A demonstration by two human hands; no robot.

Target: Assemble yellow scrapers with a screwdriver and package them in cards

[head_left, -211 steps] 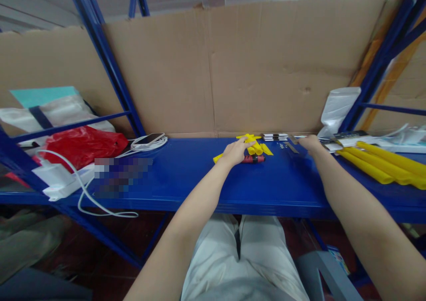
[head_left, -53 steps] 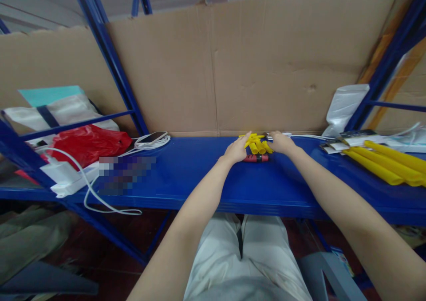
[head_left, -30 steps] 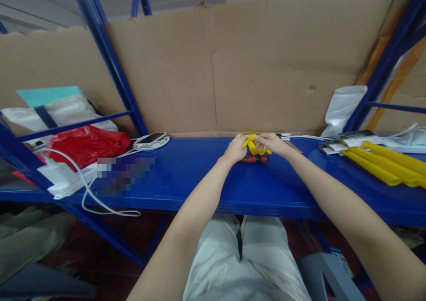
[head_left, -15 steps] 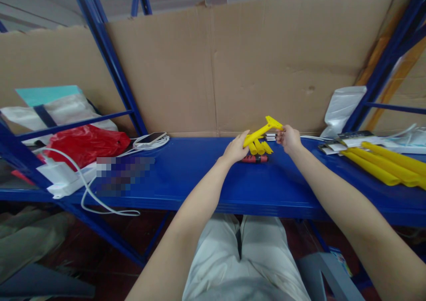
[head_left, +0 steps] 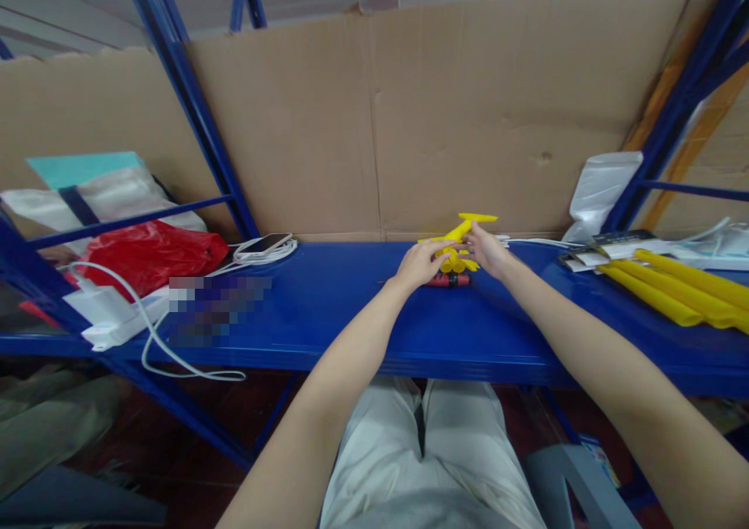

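Note:
A yellow tool with a T-shaped head (head_left: 478,217) is held above the blue shelf, its head pointing up and right. My left hand (head_left: 422,262) is closed round the lower part of its handle. On the handle, just below the head, rest the fingers of my right hand (head_left: 487,251), closed on it. Several short yellow pieces (head_left: 456,264) lie on the shelf under my hands. In front of them is a red and black tool (head_left: 449,280), partly covered by my left hand.
Long yellow tools (head_left: 672,291) with white cards lie on the right. To the left are a phone (head_left: 266,243) on a coiled cable, a red bag (head_left: 152,256) and a white power strip (head_left: 120,326). Cardboard (head_left: 456,115) stands behind the blue shelf (head_left: 345,310).
My right hand has moved left, from beside the yellow tool's head onto its handle. The head has turned and now lies nearly level.

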